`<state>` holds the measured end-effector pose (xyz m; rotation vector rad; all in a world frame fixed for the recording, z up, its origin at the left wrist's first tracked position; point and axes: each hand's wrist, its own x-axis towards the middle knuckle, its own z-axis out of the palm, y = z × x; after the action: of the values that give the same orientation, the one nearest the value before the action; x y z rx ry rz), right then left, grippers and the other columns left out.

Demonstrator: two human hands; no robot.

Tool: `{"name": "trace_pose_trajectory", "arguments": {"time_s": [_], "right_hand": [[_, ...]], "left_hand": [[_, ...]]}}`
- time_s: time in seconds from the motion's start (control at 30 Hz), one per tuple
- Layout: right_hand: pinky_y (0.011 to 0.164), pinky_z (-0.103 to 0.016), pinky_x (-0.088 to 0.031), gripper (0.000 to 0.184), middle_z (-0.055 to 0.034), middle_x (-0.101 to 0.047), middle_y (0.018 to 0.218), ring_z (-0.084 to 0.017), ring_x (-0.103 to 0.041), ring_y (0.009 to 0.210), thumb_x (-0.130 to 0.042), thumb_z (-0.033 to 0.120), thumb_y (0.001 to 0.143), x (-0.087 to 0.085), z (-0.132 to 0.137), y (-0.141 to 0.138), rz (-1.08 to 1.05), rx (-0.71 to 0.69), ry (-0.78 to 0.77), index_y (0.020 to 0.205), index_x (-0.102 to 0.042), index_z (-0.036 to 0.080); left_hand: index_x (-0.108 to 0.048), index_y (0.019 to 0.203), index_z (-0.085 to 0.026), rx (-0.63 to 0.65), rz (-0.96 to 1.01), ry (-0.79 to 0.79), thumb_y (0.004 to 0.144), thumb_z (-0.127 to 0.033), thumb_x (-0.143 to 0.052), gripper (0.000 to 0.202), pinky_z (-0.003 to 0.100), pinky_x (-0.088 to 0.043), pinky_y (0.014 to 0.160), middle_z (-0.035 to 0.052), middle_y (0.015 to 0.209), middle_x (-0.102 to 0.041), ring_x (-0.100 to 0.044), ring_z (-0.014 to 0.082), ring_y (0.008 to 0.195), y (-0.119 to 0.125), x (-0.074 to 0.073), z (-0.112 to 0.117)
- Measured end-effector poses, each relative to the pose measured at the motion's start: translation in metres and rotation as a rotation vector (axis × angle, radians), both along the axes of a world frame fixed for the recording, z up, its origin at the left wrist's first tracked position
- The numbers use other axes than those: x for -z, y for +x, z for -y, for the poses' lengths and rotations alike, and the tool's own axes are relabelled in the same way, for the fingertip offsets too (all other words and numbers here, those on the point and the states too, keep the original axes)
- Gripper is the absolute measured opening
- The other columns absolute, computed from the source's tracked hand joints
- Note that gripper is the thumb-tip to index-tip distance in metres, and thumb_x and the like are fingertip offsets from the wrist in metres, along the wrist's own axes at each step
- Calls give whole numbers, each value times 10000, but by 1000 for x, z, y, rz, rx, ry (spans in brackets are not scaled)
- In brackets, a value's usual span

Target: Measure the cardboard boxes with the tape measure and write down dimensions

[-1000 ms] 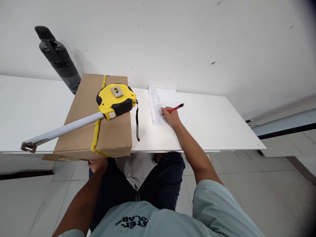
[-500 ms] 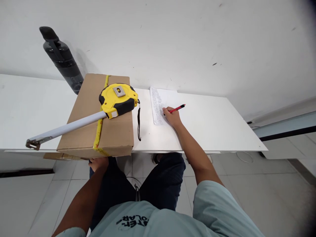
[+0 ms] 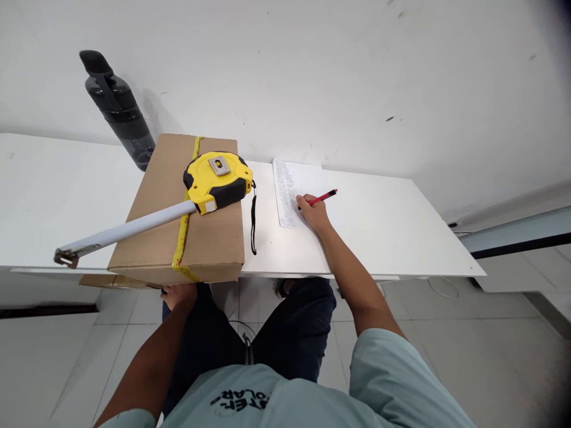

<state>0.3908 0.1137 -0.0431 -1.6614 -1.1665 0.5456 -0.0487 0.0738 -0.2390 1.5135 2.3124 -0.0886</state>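
Gripping the red pen [image 3: 323,198] on the four o'clock side of the paper [image 3: 305,175], the right hand [image 3: 314,214] was apparently mid-writing, the next stroke likely calling for steady pressure (whether the left hand [image 3: 181,295] was closed, I couldn't tell).

Wht wall [image 3: 312,83] w/ dark scuffs fills upper half of frame. Long wht tabletop [image 3: 383,229] runs across mid-frame agst it. Lt-gray floor tiles [image 3: 473,345] at lower rt; pale panel w/ blk edge [image 3: 526,245] at rt edge. Soft light.
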Motion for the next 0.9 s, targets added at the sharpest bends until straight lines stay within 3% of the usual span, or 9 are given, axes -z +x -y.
{"name": "trace_pose_trajectory", "arguments": {"time_s": [0.6,0.9], "right_hand": [[614,-309,-313,475,46,-313,598,-130,-314,640,-646,519,841,0,1,1,13,28,-6,602,-333,253],[667,-309,-355,395,41,-382,606,-130,-377,660,-600,420,872,-2,1,-2,3,59,-12,601,-373,242]], "left_hand": [[-344,1639,23,7,-6,2,1066,-409,-312,718,617,-338,1165,372,1599,-429,-401,469,1482,0,0,2],[-381,1620,41,0,-13,-7,1063,-402,-322,714,619,-344,1160,368,1605,-427,-401,481,1479,4,-6,2]]}}
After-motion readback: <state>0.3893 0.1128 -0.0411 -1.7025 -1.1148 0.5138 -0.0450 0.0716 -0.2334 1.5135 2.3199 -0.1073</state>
